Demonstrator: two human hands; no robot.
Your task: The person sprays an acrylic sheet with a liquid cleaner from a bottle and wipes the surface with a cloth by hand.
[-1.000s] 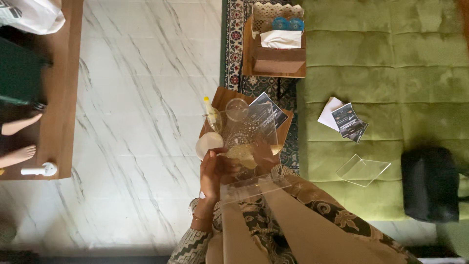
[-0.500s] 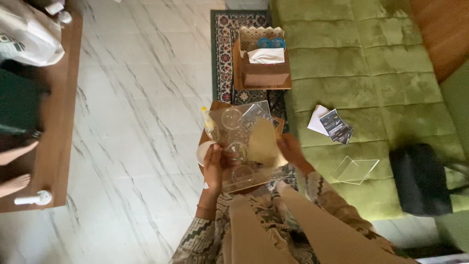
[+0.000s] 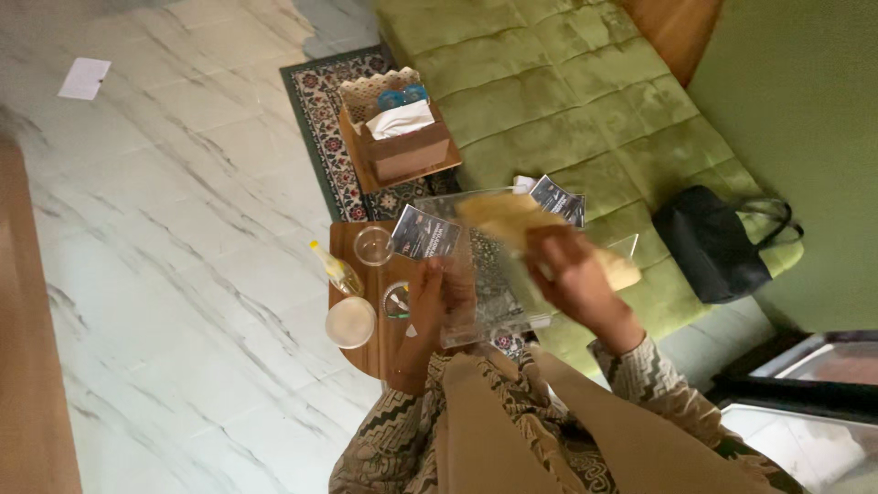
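Head view, frame centre: left hand (image 3: 437,291) fingers gripping clear acrylic box (image 3: 485,274) edge; right hand (image 3: 572,274) fingers clamped on yellow cloth (image 3: 512,218) w/ cloth against box top.

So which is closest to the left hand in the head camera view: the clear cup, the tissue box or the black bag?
From the left hand:
1. Clear cup, on the small wooden table just up and to the side.
2. Tissue box, farther up, on the patterned rug.
3. Black bag, farthest, across on the green sofa, past the right hand.
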